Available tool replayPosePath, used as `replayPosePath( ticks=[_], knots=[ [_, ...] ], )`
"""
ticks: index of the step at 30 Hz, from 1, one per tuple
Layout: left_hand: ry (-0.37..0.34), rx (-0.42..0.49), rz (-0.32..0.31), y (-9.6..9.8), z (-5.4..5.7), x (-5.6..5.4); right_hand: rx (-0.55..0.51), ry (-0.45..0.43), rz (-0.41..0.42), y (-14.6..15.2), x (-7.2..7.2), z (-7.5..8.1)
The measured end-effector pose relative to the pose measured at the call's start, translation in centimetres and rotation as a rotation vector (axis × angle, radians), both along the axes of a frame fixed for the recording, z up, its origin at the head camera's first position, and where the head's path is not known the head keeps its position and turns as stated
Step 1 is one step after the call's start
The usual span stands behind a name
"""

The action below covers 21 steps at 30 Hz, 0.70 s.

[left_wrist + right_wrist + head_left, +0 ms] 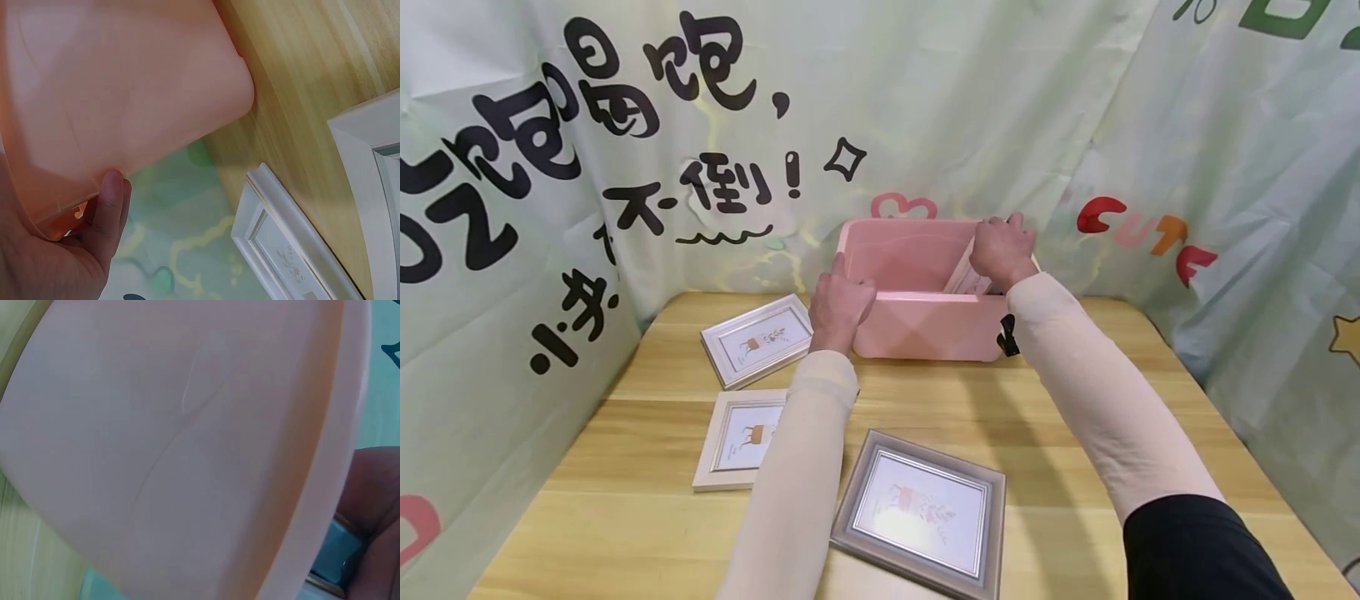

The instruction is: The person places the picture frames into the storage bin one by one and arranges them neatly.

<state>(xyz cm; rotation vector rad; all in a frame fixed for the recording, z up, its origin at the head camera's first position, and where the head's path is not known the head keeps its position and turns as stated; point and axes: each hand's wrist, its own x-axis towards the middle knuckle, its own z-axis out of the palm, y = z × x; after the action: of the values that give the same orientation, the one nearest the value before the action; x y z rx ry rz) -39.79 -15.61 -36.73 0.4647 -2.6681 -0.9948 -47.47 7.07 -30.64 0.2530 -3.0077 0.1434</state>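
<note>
A pink plastic bin (925,329) stands upright near the back of the wooden table. My left hand (841,308) grips its left end; in the left wrist view the fingers (111,206) curl over the rim by a cutout. At the bin's right end, my right hand (1002,248) holds a light-edged picture frame (966,279), tilted and partly down inside the bin. The hand covers much of that frame. In the right wrist view the bin's wall (175,425) fills most of the picture, with the right fingers (378,487) behind its rim.
Left of the bin lies a silver-white picture frame (758,340), with a cream frame (727,442) nearer, partly behind the left sleeve. A larger grey-brown frame (925,508) lies at the front. A printed curtain (970,108) hangs close behind the table. A black bow (1008,335) shows by the right sleeve.
</note>
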Motion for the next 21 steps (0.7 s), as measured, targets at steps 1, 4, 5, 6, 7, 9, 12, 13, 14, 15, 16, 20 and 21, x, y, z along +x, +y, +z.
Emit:
replayPosePath(
  ticks=[1,4,5,6,7,9,12,13,14,15,16,20,21],
  knots=[
    [0.007,-0.007,-0.001,0.0,0.1,0.0,0.006,-0.004,0.002,0.0,0.0,0.0],
    [0.025,-0.024,-0.001,0.0,0.2,0.0,0.011,-0.008,0.004,-0.1,0.1,0.0],
    [0.028,-0.031,-0.002,0.0,0.2,0.0,0.013,-0.007,0.003,-0.1,0.2,0.0],
    [0.026,-0.03,-0.002,0.0,0.2,0.0,0.013,-0.006,0.001,-0.1,0.2,0.0],
    [0.022,-0.03,-0.004,0.1,0.2,0.1,0.012,-0.008,-0.003,0.0,0.4,0.0],
    [0.007,-0.026,-0.006,0.2,0.2,0.0,0.002,-0.01,-0.007,0.3,0.6,0.0],
    [-0.01,-0.016,-0.006,0.4,0.2,0.0,-0.023,-0.015,0.006,0.7,1.1,-0.1],
    [-0.014,-0.016,-0.008,0.5,0.2,0.1,-0.03,-0.017,0.014,0.9,1.3,-0.1],
    [-0.014,-0.015,-0.012,0.5,0.2,0.1,-0.032,-0.02,0.024,1.0,1.5,-0.2],
    [-0.01,-0.017,-0.016,0.5,0.2,0.1,-0.031,-0.019,0.032,1.2,1.7,-0.2],
    [-0.006,-0.02,-0.02,0.5,0.2,0.1,-0.027,-0.017,0.041,1.3,1.9,-0.2],
    [0.015,-0.037,-0.022,0.1,0.2,0.2,-0.008,-0.011,0.073,1.5,2.6,0.0],
    [0.02,-0.037,-0.018,0.0,0.3,0.2,-0.005,-0.01,0.08,1.5,2.7,0.1]
  ],
)
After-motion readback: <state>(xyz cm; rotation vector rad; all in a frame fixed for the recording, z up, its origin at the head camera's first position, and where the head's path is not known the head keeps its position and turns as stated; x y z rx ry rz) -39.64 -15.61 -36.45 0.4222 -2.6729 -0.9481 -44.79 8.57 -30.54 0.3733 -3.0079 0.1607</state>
